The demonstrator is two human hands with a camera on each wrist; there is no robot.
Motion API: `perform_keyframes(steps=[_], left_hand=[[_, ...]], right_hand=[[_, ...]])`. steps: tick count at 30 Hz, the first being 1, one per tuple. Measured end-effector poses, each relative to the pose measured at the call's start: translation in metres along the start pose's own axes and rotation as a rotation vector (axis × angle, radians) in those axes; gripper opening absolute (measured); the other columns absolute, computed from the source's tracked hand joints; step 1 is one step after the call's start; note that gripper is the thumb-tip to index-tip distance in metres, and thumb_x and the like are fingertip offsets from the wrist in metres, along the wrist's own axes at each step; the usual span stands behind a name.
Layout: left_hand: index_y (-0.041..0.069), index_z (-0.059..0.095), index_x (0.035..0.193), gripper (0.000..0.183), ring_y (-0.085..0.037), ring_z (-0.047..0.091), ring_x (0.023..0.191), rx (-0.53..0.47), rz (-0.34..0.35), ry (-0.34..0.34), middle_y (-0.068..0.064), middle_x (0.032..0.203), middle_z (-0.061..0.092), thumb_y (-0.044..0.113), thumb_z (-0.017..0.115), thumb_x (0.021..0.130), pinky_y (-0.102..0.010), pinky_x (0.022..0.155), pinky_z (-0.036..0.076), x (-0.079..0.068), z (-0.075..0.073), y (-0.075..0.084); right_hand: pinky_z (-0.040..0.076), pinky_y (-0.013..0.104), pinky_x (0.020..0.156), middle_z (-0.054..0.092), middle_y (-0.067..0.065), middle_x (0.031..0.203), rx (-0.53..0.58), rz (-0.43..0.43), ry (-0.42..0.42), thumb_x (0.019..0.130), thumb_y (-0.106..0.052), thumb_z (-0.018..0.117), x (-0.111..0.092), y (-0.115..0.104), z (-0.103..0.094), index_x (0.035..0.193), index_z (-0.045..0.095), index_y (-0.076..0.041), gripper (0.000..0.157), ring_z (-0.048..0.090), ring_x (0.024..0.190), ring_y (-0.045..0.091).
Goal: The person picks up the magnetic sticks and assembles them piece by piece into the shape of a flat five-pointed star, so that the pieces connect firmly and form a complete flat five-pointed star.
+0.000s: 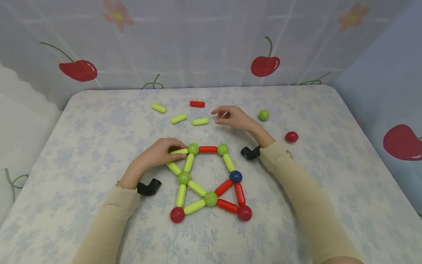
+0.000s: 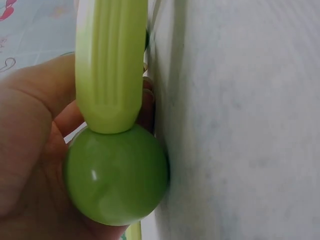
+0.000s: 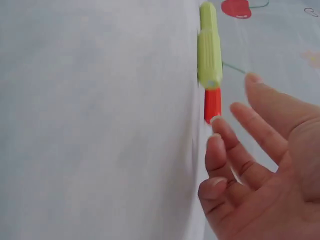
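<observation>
A flat toy frame of rods and balls lies on the table, with a green ball (image 1: pixel 210 199), a blue ball (image 1: pixel 235 176) and red rods (image 1: pixel 227 206) among its parts. At its upper left corner my left hand (image 1: pixel 160 151) holds a yellow-green rod (image 2: pixel 111 65) between thumb and fingers. A green ball (image 2: pixel 117 175) joined to that rod sits against the palm; the head view hides it under the hand. My right hand (image 1: pixel 234 118) reaches past the frame with fingers loosely bent and holds nothing. Its fingertips are just right of a loose yellow-green rod (image 1: pixel 200 121).
Beyond the frame lie more loose pieces: a yellow-green rod (image 1: pixel 159 108), another yellow-green rod (image 1: pixel 179 118) and a red rod (image 1: pixel 197 104). Right of my right hand are a loose green ball (image 1: pixel 263 115) and a red ball (image 1: pixel 291 137). A patterned cloth covers the table (image 1: pixel 108 121).
</observation>
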State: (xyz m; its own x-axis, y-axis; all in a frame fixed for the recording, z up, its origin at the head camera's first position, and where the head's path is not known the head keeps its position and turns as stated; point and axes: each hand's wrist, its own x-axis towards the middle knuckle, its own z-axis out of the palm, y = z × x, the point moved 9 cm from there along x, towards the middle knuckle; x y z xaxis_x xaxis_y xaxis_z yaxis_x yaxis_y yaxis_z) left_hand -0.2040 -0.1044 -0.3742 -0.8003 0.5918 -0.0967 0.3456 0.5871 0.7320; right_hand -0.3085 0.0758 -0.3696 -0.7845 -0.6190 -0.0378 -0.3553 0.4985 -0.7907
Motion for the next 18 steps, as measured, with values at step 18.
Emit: perform_keyframes(steps=[18], left_hand=[[0.006,0.066,0.107,0.023,-0.016,0.055,0.084,-0.032,0.010,-0.005,0.001,0.093,0.062,0.018,0.069,0.087,-0.035,0.075,0.044,-0.001,-0.001,-0.006]], right_hand=[[0.043,0.031,0.076,0.062,0.003,0.093,0.052,-0.132,-0.237,0.088,-0.008,0.066,0.011,-0.017,0.045,0.102,0.068,-0.003,0.015,0.053,0.082,0.019]])
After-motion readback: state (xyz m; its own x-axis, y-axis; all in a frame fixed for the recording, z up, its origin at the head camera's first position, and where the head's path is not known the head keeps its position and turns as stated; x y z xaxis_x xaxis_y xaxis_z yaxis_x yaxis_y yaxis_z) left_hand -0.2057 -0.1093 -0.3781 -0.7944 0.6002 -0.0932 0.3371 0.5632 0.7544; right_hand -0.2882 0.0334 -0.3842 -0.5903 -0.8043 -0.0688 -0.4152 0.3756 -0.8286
